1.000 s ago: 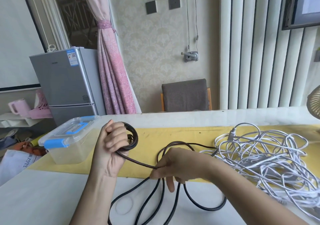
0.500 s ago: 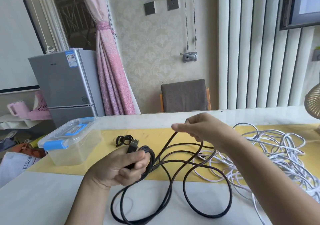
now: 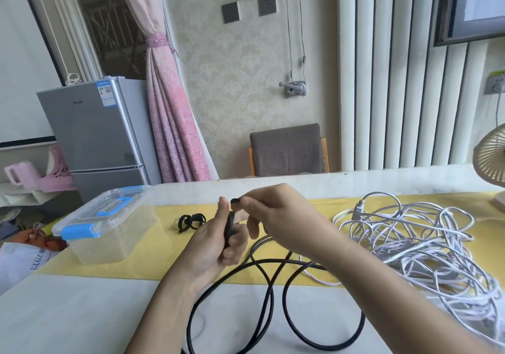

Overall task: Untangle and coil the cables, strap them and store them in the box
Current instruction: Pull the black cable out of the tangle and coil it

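Loose loops of the black cable sprawl across the near table, crossing one another, so I'd draw each new turn in slowly or those crossings may snag. Just beyond, the left hand grips the gathered turns edge-on, fingers curled round them. The right hand pinches the cable at the top of that bundle. Matching each turn to those already held should give a neat coil. Farther left lie the black straps and the lidded box. The white cable sits tangled at right.
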Demonstrator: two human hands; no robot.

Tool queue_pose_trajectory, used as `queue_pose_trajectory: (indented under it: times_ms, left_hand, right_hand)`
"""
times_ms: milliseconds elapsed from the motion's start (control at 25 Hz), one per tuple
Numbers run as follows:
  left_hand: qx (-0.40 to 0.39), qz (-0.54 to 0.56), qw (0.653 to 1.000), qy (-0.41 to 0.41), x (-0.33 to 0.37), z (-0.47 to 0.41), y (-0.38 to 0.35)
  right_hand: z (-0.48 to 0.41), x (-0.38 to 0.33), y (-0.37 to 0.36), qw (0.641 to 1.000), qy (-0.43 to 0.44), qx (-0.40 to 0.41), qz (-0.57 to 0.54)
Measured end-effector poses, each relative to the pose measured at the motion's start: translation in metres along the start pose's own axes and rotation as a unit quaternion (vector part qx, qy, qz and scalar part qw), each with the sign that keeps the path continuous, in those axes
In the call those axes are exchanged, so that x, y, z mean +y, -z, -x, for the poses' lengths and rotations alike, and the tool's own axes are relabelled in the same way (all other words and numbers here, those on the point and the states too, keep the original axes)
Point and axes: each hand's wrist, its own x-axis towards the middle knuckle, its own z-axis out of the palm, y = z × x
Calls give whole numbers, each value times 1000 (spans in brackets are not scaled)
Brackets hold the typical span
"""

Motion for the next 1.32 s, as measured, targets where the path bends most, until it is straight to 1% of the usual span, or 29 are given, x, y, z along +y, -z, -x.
queue_pose_trajectory:
  times_ms: [120,200,280,400,520,560,600,680,760,800,840,880,920,1000,1040,1120,1200,1240,1320]
  left_hand:
    - [55,60,996,-19,1,-2,-1]
    - [43,92,995,4,-1,-6,6]
    - [31,127,991,18,-2,-9,12]
    - [57,198,978,-7,-1,-13,20]
    - [31,273,960,-50,10,-11,21]
    - [16,311,949,-55,11,-11,25]
    - [-21,355,933,-49,14,-10,30]
    - [-110,429,896,-34,19,-4,36]
    - [-132,423,896,-24,29,10,41]
    - [-162,418,894,-19,30,16,40]
    - [-216,419,882,-18,31,19,39]
    - [-249,403,880,-15,31,24,34]
    - [-287,381,878,-16,29,25,32]
    - [-320,310,895,-10,26,27,32]
    - [-315,271,910,-7,26,29,33]
    - [-323,211,923,-11,26,31,36]
    - [-327,182,927,3,27,31,42]
    - [-342,171,924,16,26,29,46]
    - [-378,146,913,41,23,25,50]
  right_hand:
    - [5,-3,-10,996,45,-27,65]
    - [7,-3,-19,986,86,-35,135]
    - [8,-1,-26,969,124,-45,209]
    - [9,1,-27,952,168,-67,247]
    - [11,-1,-28,941,182,-96,267]
    - [11,-1,-28,940,177,-116,268]
    - [12,0,-27,942,164,-147,252]
    - [12,3,-23,953,103,-228,170]
    - [9,12,-16,954,32,-287,78]
    - [7,18,-14,952,11,-302,47]
    - [5,24,-12,951,0,-308,24]
    - [3,29,-12,952,-7,-307,11]
    - [2,33,-11,954,-14,-298,13]
    - [0,38,-10,965,-27,-257,49]
    - [-1,39,-8,972,-31,-224,67]
    - [-6,41,-2,988,-36,-130,80]
    - [-9,41,10,996,-65,-24,54]
    - [-10,39,16,996,-83,17,33]
    - [-9,35,22,992,-104,62,22]
